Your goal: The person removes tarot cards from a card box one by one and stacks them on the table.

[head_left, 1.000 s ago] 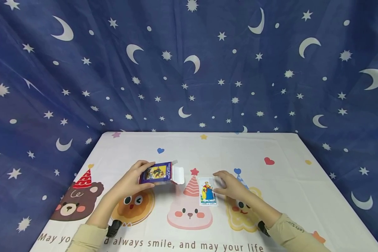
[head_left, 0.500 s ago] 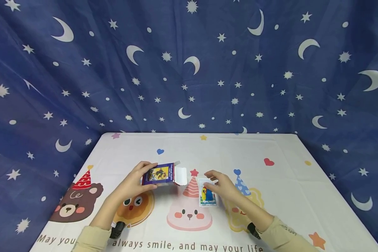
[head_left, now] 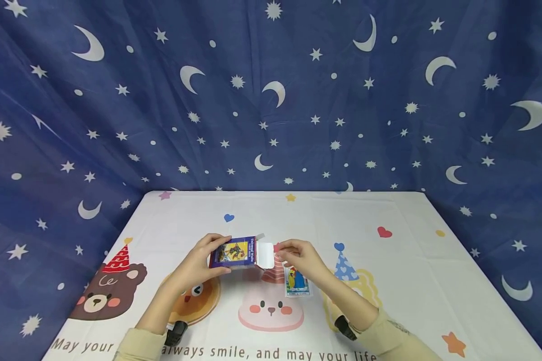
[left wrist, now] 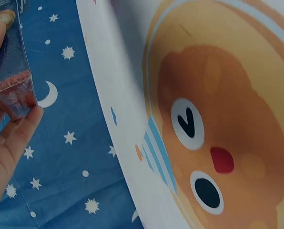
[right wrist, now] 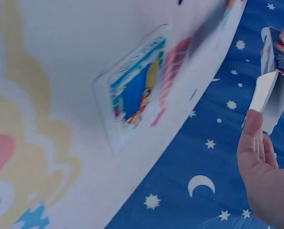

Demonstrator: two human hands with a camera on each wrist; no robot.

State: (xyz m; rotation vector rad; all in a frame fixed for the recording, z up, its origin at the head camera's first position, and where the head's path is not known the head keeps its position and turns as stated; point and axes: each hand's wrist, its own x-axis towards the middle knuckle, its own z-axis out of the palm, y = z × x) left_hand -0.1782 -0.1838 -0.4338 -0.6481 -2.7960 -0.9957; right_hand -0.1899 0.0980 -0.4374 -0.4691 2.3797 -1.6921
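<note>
My left hand (head_left: 198, 263) grips a blue tarot card box (head_left: 234, 251) by its closed end, fingers along the far side and thumb along the near side. The box is held above the table, its white end flap (head_left: 265, 255) folded out towards the right. My right hand (head_left: 303, 258) is beside that flap, fingers bent; in the right wrist view one fingertip is right at the edge of the flap (right wrist: 263, 90), with thumb and finger apart. A stack of tarot cards (head_left: 296, 284), a robed figure face up, lies on the table, its top partly hidden under my right hand.
The white tablecloth (head_left: 343, 215) is printed with cartoon faces, hearts, stars and lettering. Behind the table's far edge hangs a blue curtain (head_left: 235, 115) with moons and stars. Black straps (head_left: 176, 332) circle both wrists.
My right hand has moved left from the card stack to the box's flap. My left hand has carried the box slightly to the right. The cards stay where they were.
</note>
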